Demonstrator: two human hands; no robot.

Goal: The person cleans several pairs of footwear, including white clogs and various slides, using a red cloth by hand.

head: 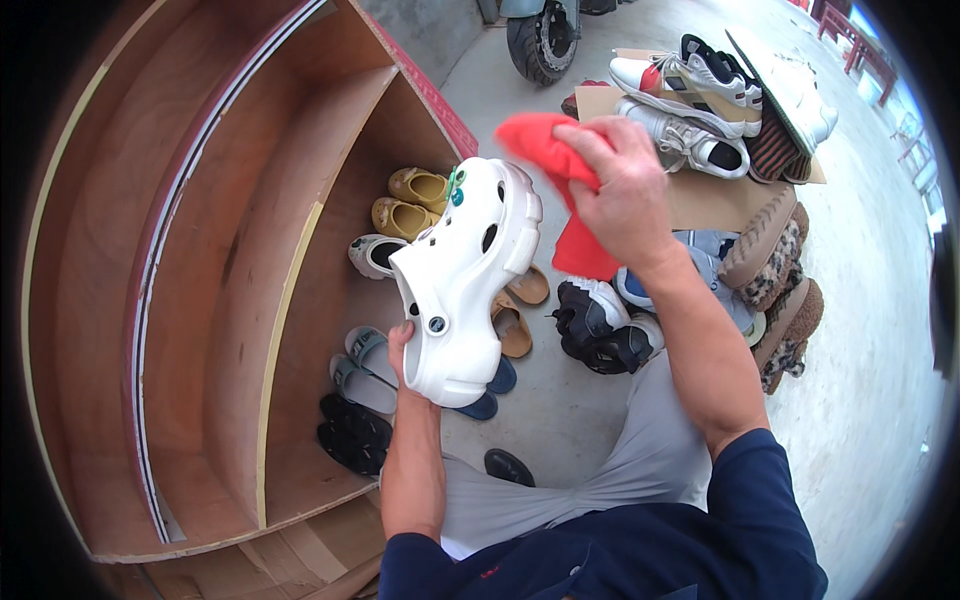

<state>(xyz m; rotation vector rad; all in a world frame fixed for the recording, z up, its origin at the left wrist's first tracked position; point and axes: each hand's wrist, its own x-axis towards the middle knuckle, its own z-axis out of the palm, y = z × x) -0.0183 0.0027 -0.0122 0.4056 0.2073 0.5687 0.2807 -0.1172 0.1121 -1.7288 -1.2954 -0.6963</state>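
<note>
A white platform clog (469,281) with small charms is held up by its heel in my left hand (405,356); part of that hand is hidden behind the clog. My right hand (619,184) grips a bunched red cloth (551,157) just right of the clog's toe, with a small gap between cloth and clog. One end of the cloth hangs below my fingers. Behind the clog, a pair of yellow clogs (405,214), another white clog (369,255) and grey slides (360,379) stand at the shelf's lowest compartment.
A wooden shelf unit (289,315) fills the left side. Black sandals (352,435), tan clogs (514,330) and blue footwear (480,405) lie near it. At right are black sneakers (600,330), fleecy boots (780,300) and shoes piled on cardboard (705,199). A scooter wheel (541,45) stands beyond.
</note>
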